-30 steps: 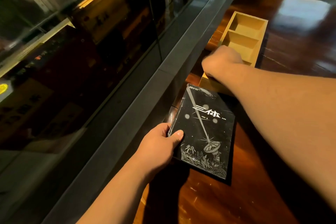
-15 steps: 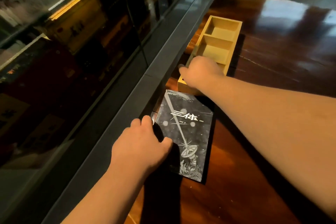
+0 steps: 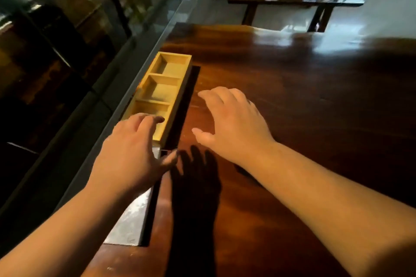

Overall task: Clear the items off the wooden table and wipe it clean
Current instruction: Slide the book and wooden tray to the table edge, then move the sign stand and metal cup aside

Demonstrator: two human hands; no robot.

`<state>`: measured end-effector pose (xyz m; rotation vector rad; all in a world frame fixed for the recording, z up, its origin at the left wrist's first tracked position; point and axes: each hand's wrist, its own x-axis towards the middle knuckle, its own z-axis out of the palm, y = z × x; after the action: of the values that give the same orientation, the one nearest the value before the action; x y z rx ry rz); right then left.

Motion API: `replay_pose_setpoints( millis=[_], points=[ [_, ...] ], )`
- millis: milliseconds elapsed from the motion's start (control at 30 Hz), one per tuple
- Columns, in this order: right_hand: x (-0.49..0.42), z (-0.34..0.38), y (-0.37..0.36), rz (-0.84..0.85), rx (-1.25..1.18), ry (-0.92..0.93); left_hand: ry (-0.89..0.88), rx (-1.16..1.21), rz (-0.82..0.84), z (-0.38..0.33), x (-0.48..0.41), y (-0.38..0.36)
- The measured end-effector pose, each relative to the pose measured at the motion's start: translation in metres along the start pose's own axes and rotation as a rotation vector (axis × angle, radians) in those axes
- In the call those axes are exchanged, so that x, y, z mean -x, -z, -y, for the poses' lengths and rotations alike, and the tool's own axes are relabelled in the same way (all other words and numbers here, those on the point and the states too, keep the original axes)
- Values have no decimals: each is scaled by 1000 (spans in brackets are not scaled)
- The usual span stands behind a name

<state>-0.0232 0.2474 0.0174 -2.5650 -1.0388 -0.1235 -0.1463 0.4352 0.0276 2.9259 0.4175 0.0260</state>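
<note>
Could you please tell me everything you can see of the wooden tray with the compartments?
The wooden tray is a long, narrow box of pale, yellowish wood with thin walls and two cross dividers that make three square compartments in a row, all empty. It lies flat on the wooden table, along the edge by the glass wall, its long side running away from the camera. The left hand hovers open over its near end, fingertips at the nearest compartment; actual contact cannot be judged. The right hand is apart, beside it.
</note>
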Motion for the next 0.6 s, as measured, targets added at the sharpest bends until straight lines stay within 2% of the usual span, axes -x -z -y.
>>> replay_pose_setpoints(
  millis=[167, 433, 600],
  points=[
    [77, -92, 81, -61, 150, -175, -214, 13, -56, -137, -28, 8],
    [211, -229, 214, -138, 241, -402, -517, 80, 10, -362, -46, 9],
    [279, -308, 274, -198, 310, -528, -655, 71, -22, -486, -43, -7]
  ],
)
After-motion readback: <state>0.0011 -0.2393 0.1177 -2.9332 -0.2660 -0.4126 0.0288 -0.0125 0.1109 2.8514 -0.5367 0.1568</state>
